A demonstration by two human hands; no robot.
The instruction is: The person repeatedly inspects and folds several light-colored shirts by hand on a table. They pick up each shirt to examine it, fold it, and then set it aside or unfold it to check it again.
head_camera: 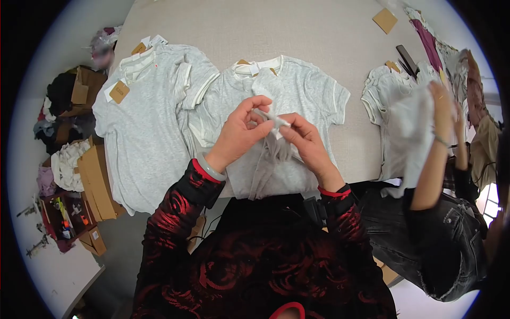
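Observation:
Between my left hand (pixel 249 123) and my right hand (pixel 303 133), a small gathered edge of pale grey fabric (pixel 272 148) is pinched at the fingertips. The fabric hangs in folds below my fingers; which part of the garment it is, I cannot tell. Under both hands lies a heather-grey short-sleeved T-shirt (pixel 314 91) with white trim and brown hang tags at its neck. To the left, another grey T-shirt (pixel 147 115) lies spread out, partly over further grey sleeves. A brown cardboard hang tag (pixel 119 92) bearing writing rests on its chest.
The cloth-covered table (pixel 255 28) spreads out ahead. At right, a co-worker's blurred arm (pixel 440 115) handles a pale garment (pixel 410 119) near more grey shirts and a dark pair of scissors (pixel 407 60). A brown card (pixel 385 21) lies farther back. Cardboard boxes (pixel 97 179) stand left.

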